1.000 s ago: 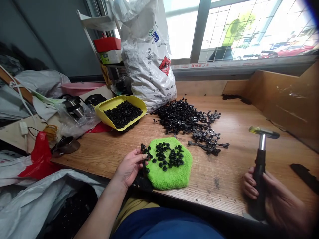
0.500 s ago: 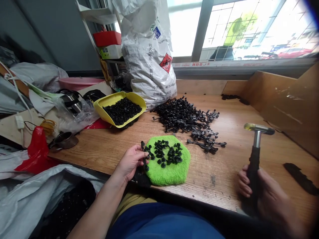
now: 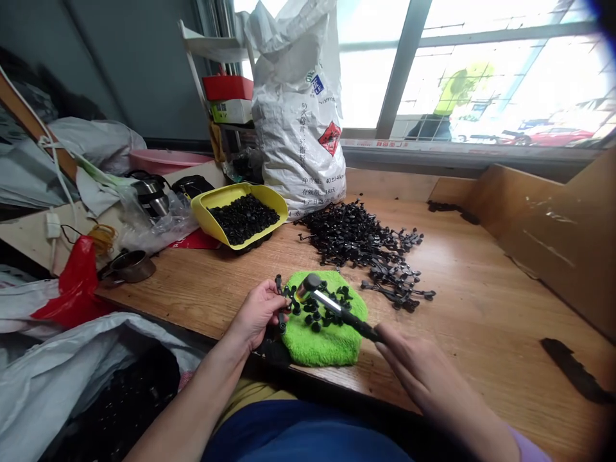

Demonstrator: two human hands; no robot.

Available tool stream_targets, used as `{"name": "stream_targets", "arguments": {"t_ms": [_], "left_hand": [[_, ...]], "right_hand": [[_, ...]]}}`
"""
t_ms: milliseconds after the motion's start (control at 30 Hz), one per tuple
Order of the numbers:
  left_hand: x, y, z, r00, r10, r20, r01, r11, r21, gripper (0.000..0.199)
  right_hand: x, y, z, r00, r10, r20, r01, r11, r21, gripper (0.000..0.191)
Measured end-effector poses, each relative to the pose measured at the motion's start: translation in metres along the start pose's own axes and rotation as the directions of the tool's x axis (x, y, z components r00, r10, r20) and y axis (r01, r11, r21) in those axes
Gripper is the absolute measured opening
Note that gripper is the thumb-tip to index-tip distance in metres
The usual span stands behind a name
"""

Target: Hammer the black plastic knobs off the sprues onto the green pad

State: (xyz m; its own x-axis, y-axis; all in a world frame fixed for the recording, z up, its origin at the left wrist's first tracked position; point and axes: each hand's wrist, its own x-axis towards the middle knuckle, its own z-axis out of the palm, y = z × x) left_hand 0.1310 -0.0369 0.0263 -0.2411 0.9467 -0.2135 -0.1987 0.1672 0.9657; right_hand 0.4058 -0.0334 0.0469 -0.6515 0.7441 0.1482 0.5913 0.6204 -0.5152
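My left hand (image 3: pixel 260 311) pinches a black plastic part with round ends (image 3: pixel 282 305) at the left edge of a green fuzzy pad (image 3: pixel 322 350). In my right hand (image 3: pixel 409 356) is a small mallet (image 3: pixel 337 305) with a dark handle and a shiny metal neck. Its head, black at one end and amber at the other, is over the pad, close to the part in my left hand; whether they touch I cannot tell. Several small black round-headed pieces (image 3: pixel 315 321) lie on the pad, partly hidden behind the mallet.
Behind the pad lies a heap of black branched plastic parts (image 3: pixel 351 231). A yellow scoop-shaped tray (image 3: pixel 202 215) of black pieces sits to its left, by a large white sack (image 3: pixel 298 128). A metal cup (image 3: pixel 132 266) stands at the table's left edge; a dark strip (image 3: pixel 572 369) lies far right.
My right hand has swung the mallet from the right side of the table, head up, leftward and down over the pad. My left hand keeps its hold at the pad's edge.
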Motion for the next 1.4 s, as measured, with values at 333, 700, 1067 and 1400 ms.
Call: {"name": "stream_targets", "arguments": {"t_ms": [333,700,1067,1400], "left_hand": [[0.003,-0.004,-0.004,0.999,0.04,0.008,-0.04,0.999,-0.002,0.028],[0.002,-0.008,-0.012,0.999,0.035,0.005,-0.035,0.999,0.023,0.027],[0.001,0.002,-0.011,0.992,-0.014,0.128,0.013,1.0,0.009,0.025],[0.005,0.003,-0.007,0.994,-0.016,0.11,0.004,0.995,0.103,0.025]], "right_hand": [[0.005,-0.007,0.005,0.997,0.015,0.069,-0.006,0.992,-0.128,0.018],[0.004,-0.003,0.006,0.998,0.048,0.047,-0.048,0.999,-0.013,0.022],[-0.01,0.019,0.004,0.984,0.179,-0.025,-0.167,0.954,0.249,0.026],[-0.007,0.023,0.012,0.986,0.165,-0.004,-0.159,0.961,0.224,0.026]]}}
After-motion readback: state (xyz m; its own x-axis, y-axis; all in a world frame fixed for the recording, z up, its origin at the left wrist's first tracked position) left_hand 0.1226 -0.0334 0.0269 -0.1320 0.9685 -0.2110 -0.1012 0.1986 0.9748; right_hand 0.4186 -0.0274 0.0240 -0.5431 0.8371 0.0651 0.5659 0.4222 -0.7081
